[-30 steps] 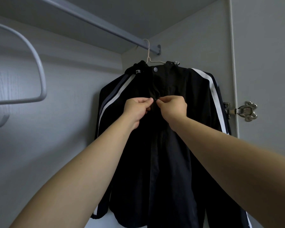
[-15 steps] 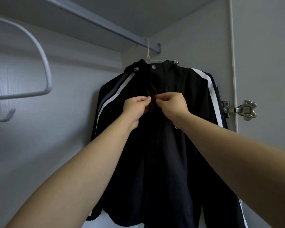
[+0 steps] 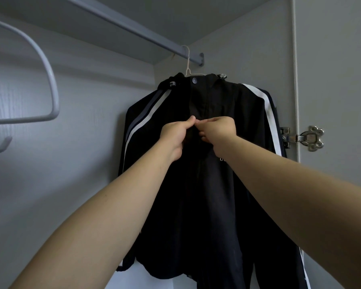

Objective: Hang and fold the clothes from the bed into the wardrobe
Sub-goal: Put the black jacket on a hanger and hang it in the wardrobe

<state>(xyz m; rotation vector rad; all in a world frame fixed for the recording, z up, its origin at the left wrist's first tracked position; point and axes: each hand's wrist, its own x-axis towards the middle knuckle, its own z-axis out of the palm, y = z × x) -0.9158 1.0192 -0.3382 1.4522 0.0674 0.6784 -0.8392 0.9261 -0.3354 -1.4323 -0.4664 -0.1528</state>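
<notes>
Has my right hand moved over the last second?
No. The right hand stays left of the hinge, at about its height as before, pinching the jacket front.

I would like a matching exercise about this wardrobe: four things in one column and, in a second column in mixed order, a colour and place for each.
1. jacket
2. rail
3. hinge
4. spare hanger

A. shiny metal, at the right
B. pale, at the far left
C. black with white stripes, in the middle
D. grey, running across the top

Pairs: 1-C, 2-D, 3-A, 4-B.
</notes>
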